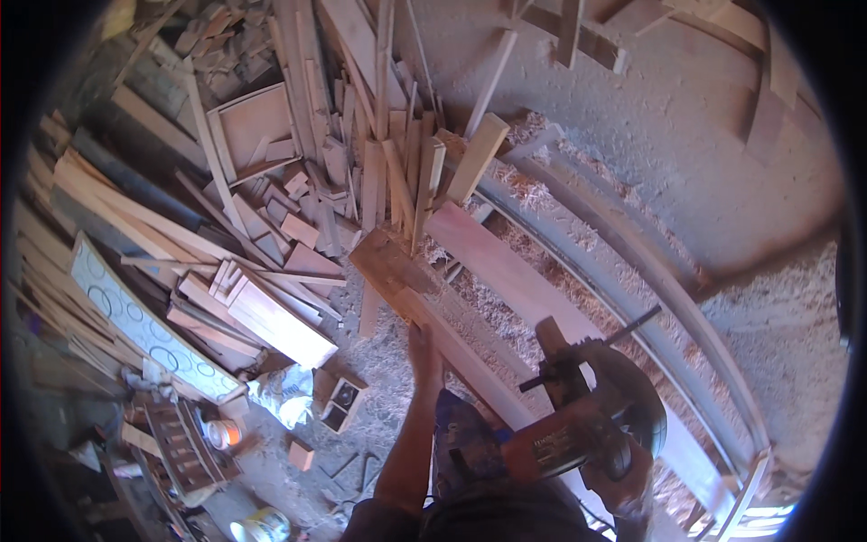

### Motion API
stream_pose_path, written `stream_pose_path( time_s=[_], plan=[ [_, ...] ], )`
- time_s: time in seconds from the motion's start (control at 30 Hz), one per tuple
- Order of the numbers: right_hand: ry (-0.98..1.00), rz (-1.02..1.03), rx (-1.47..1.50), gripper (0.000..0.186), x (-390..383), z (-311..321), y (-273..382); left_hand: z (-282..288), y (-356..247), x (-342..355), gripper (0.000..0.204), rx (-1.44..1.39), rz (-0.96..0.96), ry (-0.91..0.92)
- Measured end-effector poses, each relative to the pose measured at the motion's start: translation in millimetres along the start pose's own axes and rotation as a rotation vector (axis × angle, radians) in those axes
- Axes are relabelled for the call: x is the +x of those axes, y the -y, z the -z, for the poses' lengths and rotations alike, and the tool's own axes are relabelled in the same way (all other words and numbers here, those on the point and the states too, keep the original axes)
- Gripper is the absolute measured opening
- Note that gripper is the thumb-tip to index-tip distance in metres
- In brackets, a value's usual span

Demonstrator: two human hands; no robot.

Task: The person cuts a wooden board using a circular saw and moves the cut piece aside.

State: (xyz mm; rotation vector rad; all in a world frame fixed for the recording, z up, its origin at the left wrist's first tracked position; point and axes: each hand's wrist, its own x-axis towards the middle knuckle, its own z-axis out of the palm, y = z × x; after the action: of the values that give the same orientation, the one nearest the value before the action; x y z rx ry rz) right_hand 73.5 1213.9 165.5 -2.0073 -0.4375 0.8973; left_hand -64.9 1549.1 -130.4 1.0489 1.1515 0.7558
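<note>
Wooden narrow board has left grip at its side, can't tell if fingers pinch; right grip closed on power tool over that board; pinkish plank alongside; shavings between; offcuts piled left.

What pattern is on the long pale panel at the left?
Dark rings on the long pale panel, shown in the head view.
</note>
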Motion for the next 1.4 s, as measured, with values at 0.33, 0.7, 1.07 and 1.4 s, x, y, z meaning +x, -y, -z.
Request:
stream_pose_path(
  time_s=[0.33, 0.7, 1.07, 1.4],
  plan=[
    [0.202, 0.1, -0.095, 0.052, 24.2, -101.5, 98.6, 90.1, -172.6, 80.5, 0.109, 1.189, -0.714, 0.785],
    [0.343, 0.12, -0.074, 0.044, 69.6, -221.2, 140.4, 65.0, -182.4, 169.9, 0.087, 1.308, -0.947, 1.468],
    [0.182, 0.2, -0.111, 0.045, 104.1, -253.0, 142.4, 51.9, -149.0, 199.5, 0.072, 1.221, -0.905, 1.594],
    [0.162, 0.229, -0.042, 0.045, 126.7, -234.2, 149.7, 56.2, -136.1, 208.8, 0.069, 1.074, -0.787, 1.554]
  ],
)
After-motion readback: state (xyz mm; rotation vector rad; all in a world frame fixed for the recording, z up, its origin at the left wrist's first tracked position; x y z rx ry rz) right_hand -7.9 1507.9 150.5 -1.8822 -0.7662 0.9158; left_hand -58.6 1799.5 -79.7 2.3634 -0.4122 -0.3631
